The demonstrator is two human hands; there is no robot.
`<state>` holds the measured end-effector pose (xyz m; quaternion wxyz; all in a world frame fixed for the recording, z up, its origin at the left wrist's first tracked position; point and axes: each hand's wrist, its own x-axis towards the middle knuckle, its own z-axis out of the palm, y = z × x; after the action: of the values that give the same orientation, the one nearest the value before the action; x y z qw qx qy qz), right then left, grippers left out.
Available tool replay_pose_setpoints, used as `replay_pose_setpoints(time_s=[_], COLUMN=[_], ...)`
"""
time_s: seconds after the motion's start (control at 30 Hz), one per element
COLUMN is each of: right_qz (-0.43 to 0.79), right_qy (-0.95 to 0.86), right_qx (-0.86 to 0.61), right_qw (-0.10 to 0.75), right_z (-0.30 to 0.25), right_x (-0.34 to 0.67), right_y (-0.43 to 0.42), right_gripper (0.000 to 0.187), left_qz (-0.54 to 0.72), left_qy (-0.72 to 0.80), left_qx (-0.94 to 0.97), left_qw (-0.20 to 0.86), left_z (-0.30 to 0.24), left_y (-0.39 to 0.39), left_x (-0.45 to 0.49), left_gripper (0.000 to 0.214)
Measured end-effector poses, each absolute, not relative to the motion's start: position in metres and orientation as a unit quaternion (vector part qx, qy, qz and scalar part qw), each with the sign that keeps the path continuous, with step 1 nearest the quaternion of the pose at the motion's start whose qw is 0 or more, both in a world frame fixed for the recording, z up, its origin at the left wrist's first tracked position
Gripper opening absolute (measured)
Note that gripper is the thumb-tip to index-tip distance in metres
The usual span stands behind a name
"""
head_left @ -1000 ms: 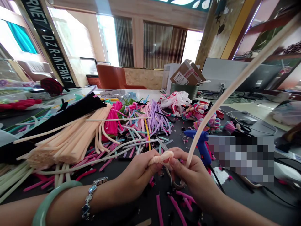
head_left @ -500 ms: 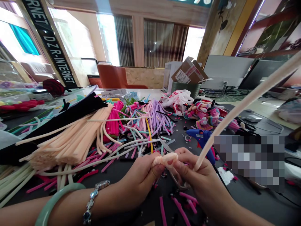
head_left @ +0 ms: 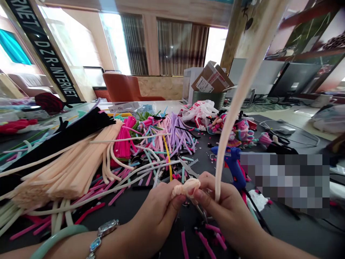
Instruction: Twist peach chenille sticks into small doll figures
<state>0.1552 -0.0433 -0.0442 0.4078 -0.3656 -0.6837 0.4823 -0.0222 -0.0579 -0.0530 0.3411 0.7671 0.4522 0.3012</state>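
Between my two hands is a peach pipe cleaner (head_left: 192, 185), its near part coiled and looped into a small bundle. The fingers and thumb of my left hand (head_left: 167, 201) pinch the coiled left end. My right hand (head_left: 221, 201) pinches the looped right end. A long straight length of the peach stem (head_left: 233, 104) rises from between the right fingers and runs out of the top of the view. Just beyond the fingertips lie scissors (head_left: 188, 168), their handles hidden behind my hands.
A large bundle of peach pipe cleaners (head_left: 70, 162) and a black bundle (head_left: 81, 131) lie at left. Purple stems (head_left: 180, 129) spread mid-table. A blue glue gun (head_left: 234, 165) stands right of my hands, near finished pipe-cleaner pieces (head_left: 239, 129). Pink offcuts (head_left: 206, 244) lie close by.
The long free stem has swung from slanting right to nearly upright. Both hands keep their pinch on the coiled piece. The whole view has shifted slightly.
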Motion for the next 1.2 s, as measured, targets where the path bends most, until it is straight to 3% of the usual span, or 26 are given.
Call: replay_pose_setpoints(time_s=[0.43,0.83,1.2], right_qz=[0.556,0.776,0.829], right_qy=[-0.634,-0.375,-0.33], right_qx=[-0.349,-0.341,-0.275], right_qw=[0.408,0.374,0.358], right_z=[-0.048,-0.04,-0.042], right_x=[0.149,0.15,0.153], right_y=[-0.046,-0.047,-0.044], right_gripper=[0.025,0.028,0.024], left_qz=[0.318,0.281,0.264], left_qy=[0.451,0.453,0.455], left_qx=[0.761,0.797,0.804], left_qw=[0.34,0.284,0.278], left_z=[-0.049,-0.051,-0.051], left_y=[-0.062,-0.059,-0.057], left_x=[-0.02,-0.025,-0.026], left_gripper=[0.032,0.032,0.031])
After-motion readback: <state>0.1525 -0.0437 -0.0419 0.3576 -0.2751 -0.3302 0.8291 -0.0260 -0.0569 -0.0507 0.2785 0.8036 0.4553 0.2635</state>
